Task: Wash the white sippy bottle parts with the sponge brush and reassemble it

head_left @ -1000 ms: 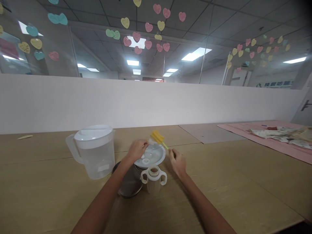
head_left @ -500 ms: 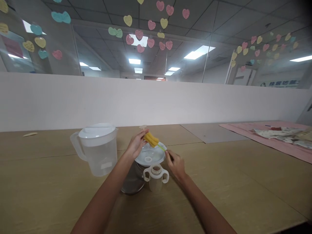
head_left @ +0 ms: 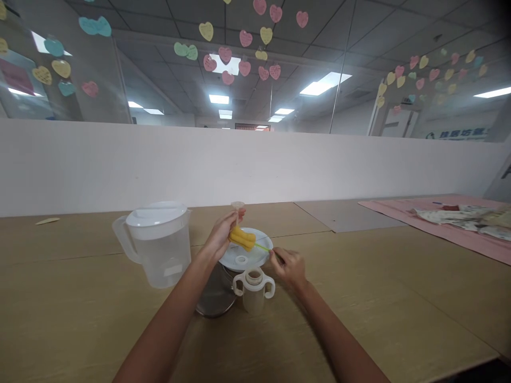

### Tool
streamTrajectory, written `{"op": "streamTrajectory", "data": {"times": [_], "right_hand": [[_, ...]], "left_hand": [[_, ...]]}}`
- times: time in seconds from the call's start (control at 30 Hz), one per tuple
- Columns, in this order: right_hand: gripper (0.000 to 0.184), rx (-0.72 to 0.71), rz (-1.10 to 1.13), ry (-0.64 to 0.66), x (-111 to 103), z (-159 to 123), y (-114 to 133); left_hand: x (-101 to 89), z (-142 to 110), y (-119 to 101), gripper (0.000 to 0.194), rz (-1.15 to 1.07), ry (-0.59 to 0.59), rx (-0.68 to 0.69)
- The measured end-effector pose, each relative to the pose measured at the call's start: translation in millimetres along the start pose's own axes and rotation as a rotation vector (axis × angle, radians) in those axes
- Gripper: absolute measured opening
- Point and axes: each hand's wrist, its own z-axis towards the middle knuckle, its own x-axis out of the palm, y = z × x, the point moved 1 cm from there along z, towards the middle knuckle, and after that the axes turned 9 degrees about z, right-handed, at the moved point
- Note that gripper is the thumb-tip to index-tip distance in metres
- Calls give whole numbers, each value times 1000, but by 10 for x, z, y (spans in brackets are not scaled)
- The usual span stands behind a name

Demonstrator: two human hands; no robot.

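Gripping green-stemmed yellow foam brush (head_left: 242, 239) in clamped fingers of right hand (head_left: 290, 267), above round white dish (head_left: 262, 260), at twelve o'clock from translucent two-handled bottle (head_left: 254, 301); pinching clear plastic piece (head_left: 238, 205) between left hand (head_left: 221, 233) fingers; could drop piece if pushing too hard.

Yellow sponge brush (head_left: 242, 239) slants, its green stem (head_left: 262, 247) in my right hand (head_left: 289, 267). Translucent piece (head_left: 238, 204) held in my left hand (head_left: 221, 235).
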Motion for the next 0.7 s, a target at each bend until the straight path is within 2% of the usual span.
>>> {"op": "streamTrajectory", "data": {"times": [0.1, 0.2, 0.3, 0.4, 0.47, 0.57, 0.63, 0.7], "right_hand": [[29, 28, -6, -48, -13, 7, -5], [30, 92, -1, -107, -18, 10, -4], [32, 56, -24, -81, -9, -1, -14], [34, 7, -79, -38, -7, -15, -55], [33, -2, -120, -39, -11, -19, -86], [33, 45, -149, -52, -11, -20, -116], [33, 91, -159, -48, -8, -20, -121], [34, 113, -169, -41, -6, -19, -120]], "left_hand": [[-44, -30, -64, 33, 86, -32, 41], [1, -97, -105, 36, 123, 44, 21], [84, -155, -145, 37, 94, 101, 7], [62, -168, -227, 35, 185, 47, 56], [-34, -169, -306, 35, 437, -7, 123], [-235, -181, -397, 31, 1085, -70, 167], [-364, -197, -387, 30, 1436, -81, 93], [-467, -214, -308, 27, 1568, -60, -4]]}}
